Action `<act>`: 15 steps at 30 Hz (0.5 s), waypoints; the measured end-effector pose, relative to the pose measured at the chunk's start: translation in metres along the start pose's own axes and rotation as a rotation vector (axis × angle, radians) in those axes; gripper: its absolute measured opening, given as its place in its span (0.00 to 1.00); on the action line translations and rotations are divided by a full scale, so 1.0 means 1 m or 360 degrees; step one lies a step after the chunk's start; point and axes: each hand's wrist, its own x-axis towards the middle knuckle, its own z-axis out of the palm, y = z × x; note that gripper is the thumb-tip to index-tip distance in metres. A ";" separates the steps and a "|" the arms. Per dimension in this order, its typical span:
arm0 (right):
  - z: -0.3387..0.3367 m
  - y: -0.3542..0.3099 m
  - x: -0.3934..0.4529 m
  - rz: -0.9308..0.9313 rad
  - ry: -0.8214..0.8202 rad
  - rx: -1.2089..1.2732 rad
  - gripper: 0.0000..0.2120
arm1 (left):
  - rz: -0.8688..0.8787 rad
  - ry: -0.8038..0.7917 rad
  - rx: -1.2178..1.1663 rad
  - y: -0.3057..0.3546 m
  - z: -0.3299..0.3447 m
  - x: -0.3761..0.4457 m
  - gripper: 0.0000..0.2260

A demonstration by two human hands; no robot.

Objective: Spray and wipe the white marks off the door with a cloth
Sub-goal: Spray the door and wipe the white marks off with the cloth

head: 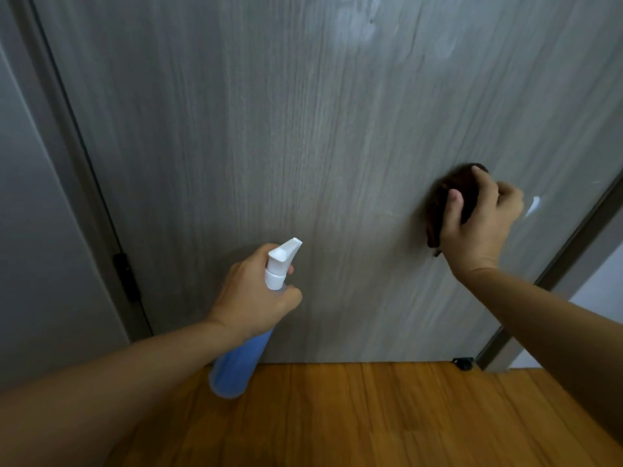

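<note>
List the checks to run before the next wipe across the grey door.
1. Dark brown cloth gripped by right hand: ok.
2. Cloth against grey wood-grain door: ok.
3. White streak beside the hand gone: not ok.
4. White smudges near the top gone: not ok.
5. Blue spray bottle held by left hand, white nozzle facing the door: ok.
6. Door surface wet: cannot tell.

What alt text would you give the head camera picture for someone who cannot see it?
A person's right hand presses a dark cloth against a grey door, beside a white mark. The left hand holds a blue spray bottle aimed at the door; fainter white smears show higher up.
</note>
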 end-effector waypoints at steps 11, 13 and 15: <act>0.057 0.009 -0.067 0.0034 -0.0069 -0.0310 0.28 | 0.0147 0.0157 -0.0181 0.010 -0.010 0.017 0.19; 0.075 -0.008 -0.075 0.0213 0.0000 -0.0305 0.31 | 0.0159 0.0169 -0.0195 0.008 -0.013 0.019 0.19; 0.089 -0.026 -0.078 0.0369 0.0072 -0.0282 0.34 | 0.0149 0.0197 -0.0210 0.005 -0.014 0.021 0.19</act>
